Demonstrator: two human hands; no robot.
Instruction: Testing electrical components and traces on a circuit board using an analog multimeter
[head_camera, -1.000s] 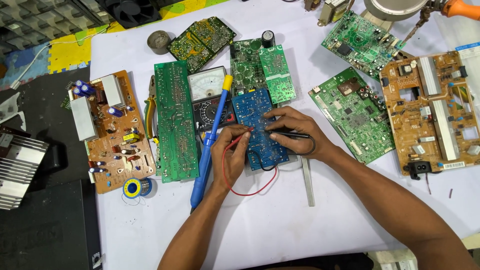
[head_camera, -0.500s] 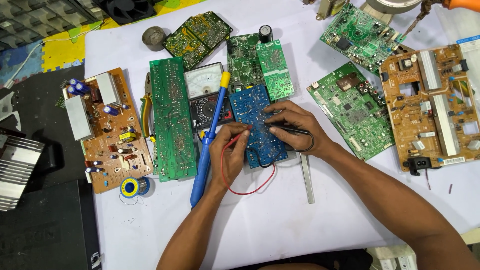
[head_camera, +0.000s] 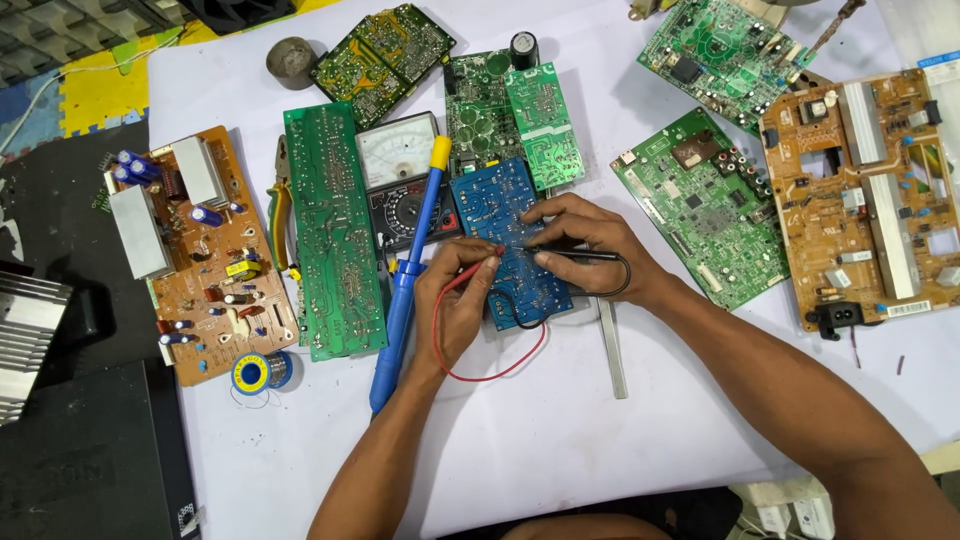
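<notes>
A blue circuit board (head_camera: 505, 235), matte and rectangular with pale printed tracks, lies flat near the middle of the white cloth-covered surface (head_camera: 560, 440); both hands rest on it. The left hand (head_camera: 455, 300) is curled, fingers pinched shut on a thin red probe (head_camera: 478, 268) whose red lead loops below the board; the right hand (head_camera: 590, 245) lies knuckles up, fingers closed on a slim black probe (head_camera: 580, 256) held nearly level, its black lead curling by the wrist; the two probe tips meet the board close together. Both forearms come up from the lower edge, the right one slanting in from the corner. Just left of the board lies a blue soldering iron (head_camera: 405, 290) with a yellow end, across an analogue meter (head_camera: 398, 160) with a pale dial; beside it a long green board (head_camera: 330, 230), then a brown board (head_camera: 205, 250) with grey heat sinks and a solder reel (head_camera: 258, 373). Compared with half a second ago, the hands keep the same grip and place; the view has only shifted slightly.
</notes>
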